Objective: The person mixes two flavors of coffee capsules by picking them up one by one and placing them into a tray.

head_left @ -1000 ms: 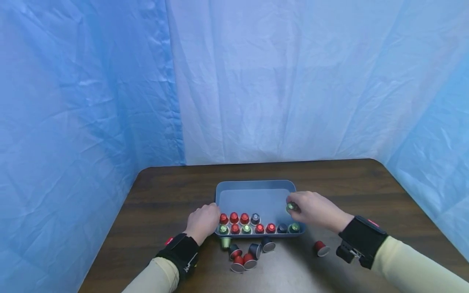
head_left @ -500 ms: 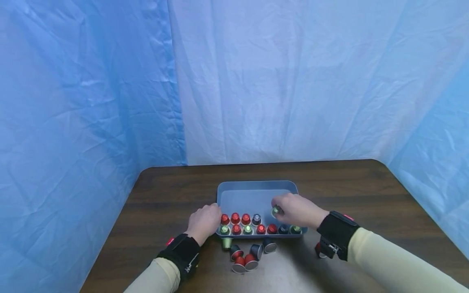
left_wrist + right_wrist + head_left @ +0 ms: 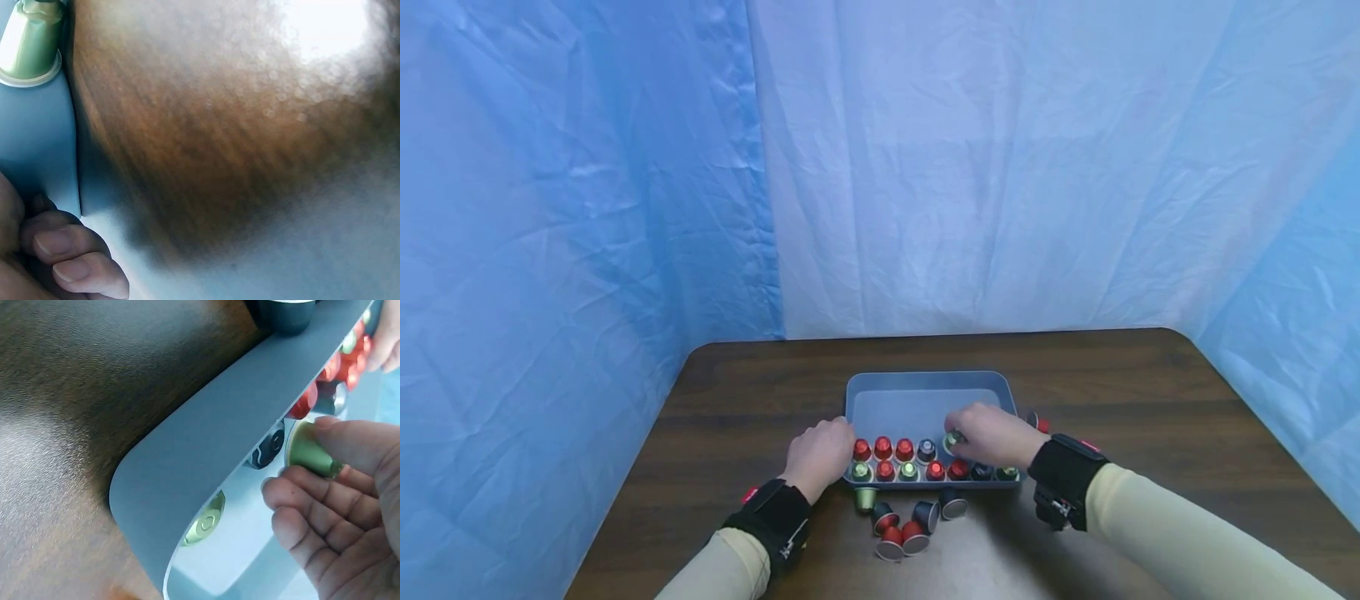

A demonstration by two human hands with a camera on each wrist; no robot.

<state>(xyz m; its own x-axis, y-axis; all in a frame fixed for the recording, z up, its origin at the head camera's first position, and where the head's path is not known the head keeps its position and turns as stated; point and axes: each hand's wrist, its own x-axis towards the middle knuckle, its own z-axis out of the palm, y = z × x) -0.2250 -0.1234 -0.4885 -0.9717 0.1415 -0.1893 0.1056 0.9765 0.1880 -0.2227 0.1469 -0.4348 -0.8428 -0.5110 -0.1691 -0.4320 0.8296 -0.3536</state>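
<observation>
A grey-blue tray (image 3: 891,408) holds green, red and dark coffee capsules, standing in two rows along its front side. My left hand (image 3: 820,457) grips the tray's left edge; in the left wrist view its fingers (image 3: 74,270) curl at the tray's wall near a green capsule (image 3: 30,47). Between thumb and fingers, my right hand (image 3: 996,435) pinches another green coffee capsule (image 3: 312,450), low over the second row, right of a dark capsule (image 3: 927,451). In the right wrist view, a dark capsule (image 3: 269,448) and a green one (image 3: 206,522) stand by the front wall.
Before the tray, several loose capsules lie on the brown table (image 3: 760,383): a green one (image 3: 866,499), dark ones (image 3: 953,504) and red ones (image 3: 914,537). One red capsule (image 3: 1040,422) lies right of the tray. Blue curtains (image 3: 970,167) surround the table.
My right hand has moved left and slightly down with the green coffee capsule, from the tray's right side to the second row's end. The left hand stays at the tray's edge.
</observation>
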